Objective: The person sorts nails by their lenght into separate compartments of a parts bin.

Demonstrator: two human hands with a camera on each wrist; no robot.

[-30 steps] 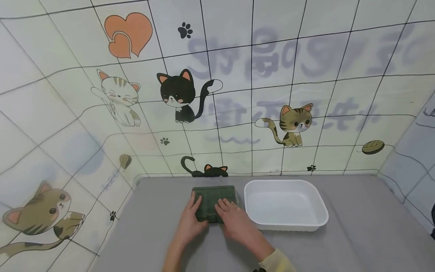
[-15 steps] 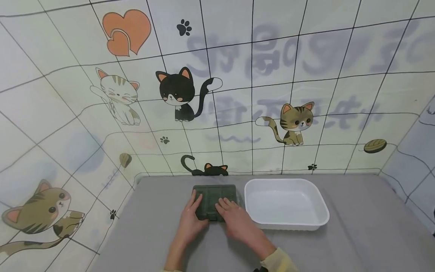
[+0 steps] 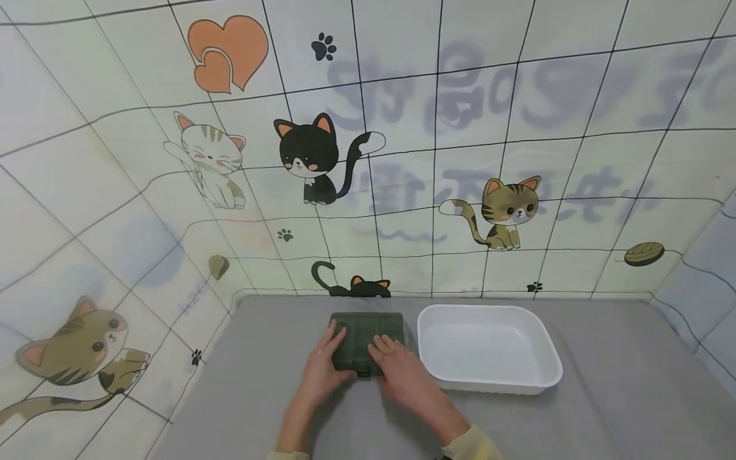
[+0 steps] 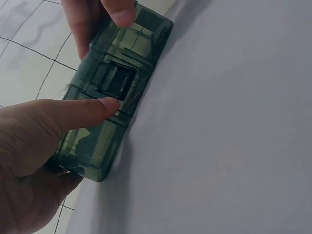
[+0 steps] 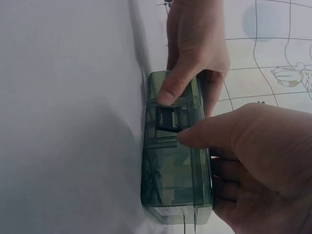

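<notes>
A translucent dark green plastic case (image 3: 363, 329) lies on the grey table, its front latch (image 4: 117, 80) facing the person. My left hand (image 3: 322, 370) holds the left part of the case, fingers over the lid and thumb on the front face beside the latch. From the right, my right hand (image 3: 405, 377) holds it too. Its fingers lie on the lid, and the thumb (image 5: 195, 136) reaches the edge of the latch in the right wrist view. The lid looks closed down on the base. Compartments show faintly through the green plastic (image 5: 168, 170).
Just right of the case stands a white rectangular tray (image 3: 489, 383) with raised sides. The grey tabletop (image 3: 253, 358) runs back to a wall (image 3: 402, 255) printed with cartoon cats and grid lines. Another printed wall (image 3: 132, 255) borders the left side.
The head view has shifted slightly, so the scene sits a little further right in it. Both hands stay on the case, which keeps its place beside the tray.
</notes>
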